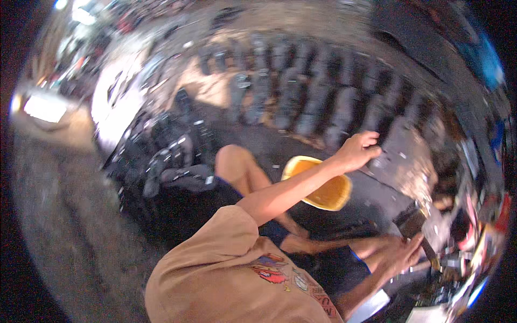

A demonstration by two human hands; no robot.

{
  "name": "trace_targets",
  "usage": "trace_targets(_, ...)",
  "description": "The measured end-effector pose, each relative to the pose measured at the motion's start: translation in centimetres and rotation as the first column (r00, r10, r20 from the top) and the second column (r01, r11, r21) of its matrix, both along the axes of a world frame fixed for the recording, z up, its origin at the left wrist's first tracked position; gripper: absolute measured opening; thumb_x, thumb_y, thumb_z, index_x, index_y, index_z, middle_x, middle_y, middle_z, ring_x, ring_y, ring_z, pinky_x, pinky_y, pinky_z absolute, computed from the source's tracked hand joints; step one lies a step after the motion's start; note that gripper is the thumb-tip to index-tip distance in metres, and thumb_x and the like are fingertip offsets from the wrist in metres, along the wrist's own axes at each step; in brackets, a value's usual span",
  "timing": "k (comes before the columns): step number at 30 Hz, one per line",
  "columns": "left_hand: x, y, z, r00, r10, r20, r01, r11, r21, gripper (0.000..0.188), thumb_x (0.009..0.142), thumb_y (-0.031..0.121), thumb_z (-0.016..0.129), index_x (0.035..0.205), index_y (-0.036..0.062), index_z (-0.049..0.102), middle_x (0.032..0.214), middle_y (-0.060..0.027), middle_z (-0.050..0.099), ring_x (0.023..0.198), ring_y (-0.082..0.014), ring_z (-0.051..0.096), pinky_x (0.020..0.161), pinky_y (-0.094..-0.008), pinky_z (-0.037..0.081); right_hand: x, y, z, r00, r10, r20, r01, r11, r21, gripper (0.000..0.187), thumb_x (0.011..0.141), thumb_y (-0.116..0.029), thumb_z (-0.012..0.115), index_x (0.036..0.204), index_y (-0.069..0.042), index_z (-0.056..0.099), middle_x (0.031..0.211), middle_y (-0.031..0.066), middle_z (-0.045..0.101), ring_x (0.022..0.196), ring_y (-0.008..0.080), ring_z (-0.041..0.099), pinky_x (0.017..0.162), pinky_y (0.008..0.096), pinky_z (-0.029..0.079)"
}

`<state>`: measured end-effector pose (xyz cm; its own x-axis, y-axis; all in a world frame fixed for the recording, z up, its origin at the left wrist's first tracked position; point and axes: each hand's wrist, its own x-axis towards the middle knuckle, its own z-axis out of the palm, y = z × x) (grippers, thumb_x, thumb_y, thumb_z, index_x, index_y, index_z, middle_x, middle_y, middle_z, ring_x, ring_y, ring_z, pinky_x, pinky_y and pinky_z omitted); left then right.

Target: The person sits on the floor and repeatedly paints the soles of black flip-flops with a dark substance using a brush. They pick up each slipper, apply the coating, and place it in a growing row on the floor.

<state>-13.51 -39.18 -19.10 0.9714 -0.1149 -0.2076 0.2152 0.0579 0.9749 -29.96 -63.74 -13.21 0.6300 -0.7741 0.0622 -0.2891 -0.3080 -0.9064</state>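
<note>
My left hand (358, 152) reaches out just past a yellow bowl (337, 195), its forearm crossing above the bowl. Its fingers are bent, with a gap between fingers and thumb, and nothing shows between them. Beyond it, dark sole-shaped pieces (288, 99) lie in rows. My right hand (401, 257) is low on the right, by my bent leg, next to a dark, narrow strip-like thing (429, 253). Blur hides how its fingers lie and whether they grip anything.
Dark, jumbled pieces (180, 148) are heaped left of my knee. A grey slab-like surface (401, 142) lies beyond the left hand. Mixed clutter (476, 237) crowds the right edge. Brown floor (54, 199) stretches along the left.
</note>
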Motion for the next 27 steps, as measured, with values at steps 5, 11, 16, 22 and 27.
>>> trace_targets(5,-5.5,32.3,3.8,0.743,0.294,0.601,-0.666,0.229,0.71,0.034,0.086,0.01,0.074,0.119,0.0008,0.066,0.112,-0.015,0.073,0.099,-0.0284,0.07,0.088,-0.0396,0.056,1.1,6.9,3.1,0.969,0.198,-0.149,-0.209,0.976,-0.057,0.041,0.101,-0.028,0.068,0.124,0.006,0.068,0.111,0.0168,0.073,0.099,0.0259,0.067,0.083,0.0409,0.056)
trace_targets(11,-16.4,63.5,-12.9,0.545,0.815,0.197,0.031,-0.255,0.967,0.119,0.074,0.062,0.084,0.15,-0.0086,0.027,0.144,-0.0384,0.043,0.132,-0.0499,0.051,0.108,-0.055,0.048,4.4,15.9,0.7,0.642,0.703,-0.306,-0.752,0.654,-0.075,0.024,0.091,-0.021,0.079,0.106,-0.003,0.077,0.094,0.0155,0.077,0.086,0.0248,0.075,0.077,0.0357,0.058)
trace_targets(16,-13.0,64.5,-15.2,0.684,0.727,0.059,0.038,-0.115,0.993,0.105,0.075,0.059,0.084,0.135,-0.0193,0.047,0.14,-0.0316,0.056,0.127,-0.0466,0.059,0.11,-0.0509,0.047,2.5,15.5,-3.7,0.62,0.725,-0.3,-0.773,0.498,-0.392,0.021,0.088,-0.018,0.082,0.104,-0.005,0.077,0.091,0.0127,0.074,0.078,0.026,0.07,0.07,0.0378,0.056)
trace_targets(22,-15.1,63.1,-3.7,0.568,0.738,0.364,-0.373,-0.163,0.913,0.086,0.077,0.039,0.086,0.136,-0.0118,0.052,0.144,-0.0302,0.053,0.128,-0.0427,0.058,0.109,-0.0495,0.046,2.2,14.4,1.2,0.864,0.5,-0.063,-0.502,0.864,-0.037,0.024,0.1,-0.016,0.068,0.116,0.002,0.068,0.101,0.0131,0.076,0.088,0.0197,0.07,0.081,0.0372,0.056)
trace_targets(27,-20.2,34.8,7.3,0.768,0.293,0.569,-0.622,0.13,0.772,0.069,0.075,0.006,0.084,0.134,-0.0007,0.048,0.115,-0.0156,0.054,0.116,-0.0346,0.054,0.108,-0.0442,0.04,2.0,10.9,-1.6,0.855,0.502,-0.135,-0.507,0.862,-0.009,0.022,0.099,-0.017,0.068,0.111,0.002,0.067,0.098,0.0153,0.075,0.09,0.0209,0.07,0.084,0.0372,0.055)
